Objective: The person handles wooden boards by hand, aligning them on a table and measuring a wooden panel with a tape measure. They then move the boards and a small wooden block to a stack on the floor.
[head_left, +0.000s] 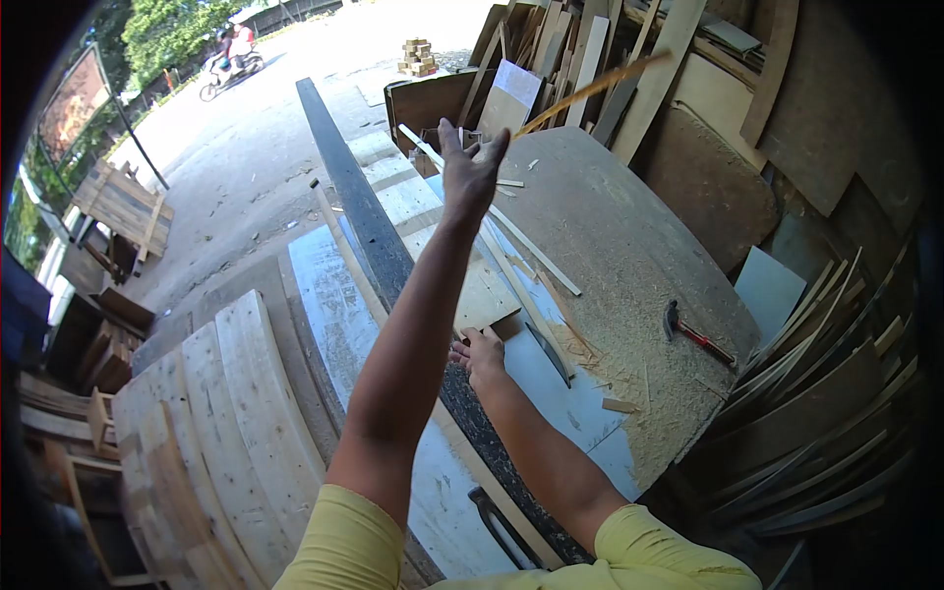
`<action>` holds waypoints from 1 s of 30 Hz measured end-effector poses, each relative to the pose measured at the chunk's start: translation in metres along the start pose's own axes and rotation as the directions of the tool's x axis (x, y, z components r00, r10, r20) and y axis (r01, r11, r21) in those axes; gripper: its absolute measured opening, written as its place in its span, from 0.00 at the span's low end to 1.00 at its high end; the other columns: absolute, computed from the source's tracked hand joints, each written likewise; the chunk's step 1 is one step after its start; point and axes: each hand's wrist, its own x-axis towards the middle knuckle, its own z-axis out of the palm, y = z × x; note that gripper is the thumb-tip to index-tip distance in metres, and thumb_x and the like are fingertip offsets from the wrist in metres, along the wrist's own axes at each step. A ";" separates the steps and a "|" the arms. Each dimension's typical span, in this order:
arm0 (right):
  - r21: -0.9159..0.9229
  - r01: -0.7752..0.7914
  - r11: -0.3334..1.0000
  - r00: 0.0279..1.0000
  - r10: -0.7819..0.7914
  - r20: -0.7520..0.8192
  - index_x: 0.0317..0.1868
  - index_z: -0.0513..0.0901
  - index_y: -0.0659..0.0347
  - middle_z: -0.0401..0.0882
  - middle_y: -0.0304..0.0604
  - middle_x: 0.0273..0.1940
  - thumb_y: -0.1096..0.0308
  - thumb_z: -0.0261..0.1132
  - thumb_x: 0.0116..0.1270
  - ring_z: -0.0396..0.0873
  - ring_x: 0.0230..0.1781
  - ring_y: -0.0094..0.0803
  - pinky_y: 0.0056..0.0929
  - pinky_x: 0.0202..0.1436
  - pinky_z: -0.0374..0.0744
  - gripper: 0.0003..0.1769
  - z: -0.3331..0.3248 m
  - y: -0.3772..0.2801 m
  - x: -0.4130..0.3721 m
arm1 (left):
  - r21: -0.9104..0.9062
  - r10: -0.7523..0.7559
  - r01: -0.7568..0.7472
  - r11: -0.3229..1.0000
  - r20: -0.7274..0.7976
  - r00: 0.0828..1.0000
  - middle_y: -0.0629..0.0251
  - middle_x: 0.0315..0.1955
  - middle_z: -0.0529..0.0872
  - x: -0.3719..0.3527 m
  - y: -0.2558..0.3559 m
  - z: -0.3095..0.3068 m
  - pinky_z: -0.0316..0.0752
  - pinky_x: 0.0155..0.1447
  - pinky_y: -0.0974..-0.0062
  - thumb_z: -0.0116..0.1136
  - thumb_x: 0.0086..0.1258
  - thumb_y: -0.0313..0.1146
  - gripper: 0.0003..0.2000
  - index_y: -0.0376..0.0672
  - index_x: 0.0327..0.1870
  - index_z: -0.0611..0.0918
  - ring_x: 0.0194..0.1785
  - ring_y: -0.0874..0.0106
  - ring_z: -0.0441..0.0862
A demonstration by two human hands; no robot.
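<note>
Right hand point(480, 354) is down at the near end of the pale board point(484, 298), which lies on the workbench beside the long dark beam point(372, 221). Fingers are loosely bent; can't tell if they're actually gripping. Dark pointed blade point(549, 356) lies close by, so a careless slide sideways could mean a nick. Hammer point(693, 334) sits in sawdust point(629, 339) near the bench's side; a bump could knock it off, imo.

Further out, the left hand point(470, 177) is up with fingers spread, not clenched. The thin wood strip point(590, 93) is just past its fingertips, contact unclear. If it's loose, it could clatter into the leaning lumber point(587, 67) and bring pieces down. Motorbike point(231, 69) way out back. No readable brands, labels or writing anywhere.
</note>
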 end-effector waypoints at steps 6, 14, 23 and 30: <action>0.191 0.010 0.982 0.994 0.010 -0.107 0.50 0.73 0.58 0.77 0.40 0.33 0.58 0.68 0.63 0.76 0.29 0.27 0.28 0.21 0.74 0.20 0.001 -0.012 0.002 | 0.167 -0.162 0.167 0.972 -0.044 0.986 0.46 0.57 0.79 -0.073 -0.059 -0.116 0.74 0.56 0.71 0.66 0.66 0.42 0.35 0.41 0.71 0.65 0.56 0.63 0.80; 0.006 0.178 0.984 0.972 -0.176 0.154 0.47 0.78 0.57 0.80 0.39 0.39 0.56 0.74 0.58 0.80 0.32 0.30 0.36 0.29 0.81 0.22 0.021 -0.067 0.026 | 0.164 -0.437 0.449 0.878 -0.107 0.893 0.60 0.46 0.84 -0.193 -0.053 -0.178 0.75 0.52 0.70 0.60 0.70 0.41 0.21 0.41 0.60 0.77 0.49 0.70 0.81; -0.515 0.684 0.517 0.707 -0.644 0.293 0.49 0.80 0.69 0.86 0.52 0.41 0.65 0.71 0.59 0.85 0.42 0.41 0.36 0.46 0.79 0.21 -0.118 -0.033 -0.072 | 0.366 -0.348 0.325 0.872 -0.004 0.938 0.55 0.55 0.81 -0.236 0.005 -0.174 0.74 0.59 0.67 0.61 0.68 0.41 0.23 0.41 0.61 0.76 0.54 0.62 0.82; -0.754 0.653 0.075 0.623 -0.619 0.478 0.43 0.84 0.66 0.84 0.49 0.33 0.66 0.72 0.57 0.84 0.35 0.40 0.36 0.38 0.79 0.16 -0.259 -0.090 -0.236 | 0.677 0.029 -0.266 0.687 0.340 0.940 0.56 0.73 0.59 -0.238 0.063 -0.092 0.51 0.77 0.52 0.70 0.58 0.37 0.41 0.50 0.73 0.61 0.76 0.54 0.53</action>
